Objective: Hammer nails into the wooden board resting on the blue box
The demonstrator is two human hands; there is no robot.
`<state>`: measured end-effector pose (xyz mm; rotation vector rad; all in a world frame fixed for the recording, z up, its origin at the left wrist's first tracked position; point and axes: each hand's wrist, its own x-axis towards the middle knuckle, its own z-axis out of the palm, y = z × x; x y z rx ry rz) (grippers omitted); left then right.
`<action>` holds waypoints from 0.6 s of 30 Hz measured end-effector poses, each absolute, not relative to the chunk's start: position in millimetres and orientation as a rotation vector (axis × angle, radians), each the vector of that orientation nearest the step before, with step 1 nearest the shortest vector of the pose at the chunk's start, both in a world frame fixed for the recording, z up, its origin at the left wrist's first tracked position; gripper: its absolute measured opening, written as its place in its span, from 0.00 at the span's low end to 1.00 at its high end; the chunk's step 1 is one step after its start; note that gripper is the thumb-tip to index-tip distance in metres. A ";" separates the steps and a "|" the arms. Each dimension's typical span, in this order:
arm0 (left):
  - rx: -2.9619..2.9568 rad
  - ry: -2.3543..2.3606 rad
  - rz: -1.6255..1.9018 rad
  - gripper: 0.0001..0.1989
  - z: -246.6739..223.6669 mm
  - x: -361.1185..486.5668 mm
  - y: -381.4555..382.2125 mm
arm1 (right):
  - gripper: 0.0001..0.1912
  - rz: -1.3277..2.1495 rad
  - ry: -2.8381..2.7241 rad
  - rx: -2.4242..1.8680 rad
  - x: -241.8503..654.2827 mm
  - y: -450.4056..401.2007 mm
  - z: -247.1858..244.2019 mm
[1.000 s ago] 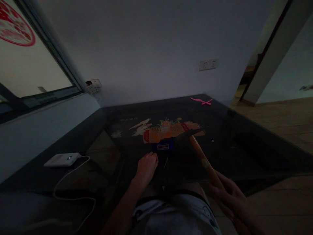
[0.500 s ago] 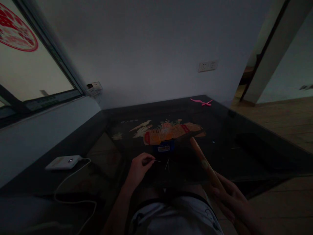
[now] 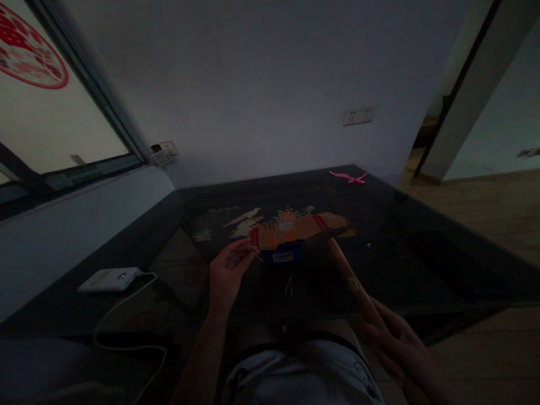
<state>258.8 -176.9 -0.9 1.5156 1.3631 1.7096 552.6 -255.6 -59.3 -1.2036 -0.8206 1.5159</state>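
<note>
Dim light, fine detail poor. We found the left hand [image 3: 230, 267] narrowed to a pinch, a thin pin [image 3: 259, 258], perhaps a nail, jutting from its fingertips just beside the red-banded left end of an orange printed strip [image 3: 287, 230]. Whether fingers met strip, we could not tell. The strip lay across the table [image 3: 320, 298], a blue box [image 3: 282, 254] at its near edge. Our right hand [image 3: 392, 337] was wrapped around the wooden handle of a hammer [image 3: 349, 274], the dark head in front of the strip's right part; contact there was unclear. Two more thin pins [image 3: 289, 285] lay on the table nearer us, crossed or touching at their tops. White power bank [image 3: 108, 280] and cable off to the left, pink ribbon [image 3: 349, 178] at the far right corner. We judged the step in hand to be bringing the pin to its place, hammer held in reserve. The next move, in our view, called for a steady pinch, the pin stood upright, and fingertips kept low, clear of the hammer's face.
</note>
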 end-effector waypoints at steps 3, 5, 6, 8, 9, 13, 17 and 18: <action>1.541 1.279 1.736 0.19 10.1 259.9 -162.5 | 0.37 1.518 -0.817 -1.183 552.9 -255.2 -57.9; 1.582 1.209 1.755 0.17 16.8 262.5 -145.5 | 0.38 1.498 -0.821 -1.194 553.7 -254.5 -57.4; 1.611 1.183 1.765 0.15 19.8 264.1 -134.5 | 0.37 1.483 -0.820 -1.211 554.2 -254.0 -57.6; 1.665 1.177 1.743 0.11 25.1 267.9 -108.9 | 0.35 1.457 -0.822 -1.232 555.6 -252.8 -59.4; 1.689 1.184 1.709 0.11 27.0 270.0 -95.2 | 0.35 1.449 -0.830 -1.236 556.3 -252.1 -61.0; 1.875 1.259 1.477 0.09 27.9 278.0 -50.4 | 0.36 1.439 -0.893 -1.269 558.5 -250.3 -68.8; 2.018 1.313 1.324 0.06 19.8 282.3 -36.7 | 0.40 1.426 -0.894 -1.286 558.5 -250.7 -72.1; 2.025 1.323 1.305 0.06 17.6 282.5 -36.8 | 0.40 1.421 -0.896 -1.277 558.2 -250.9 -71.8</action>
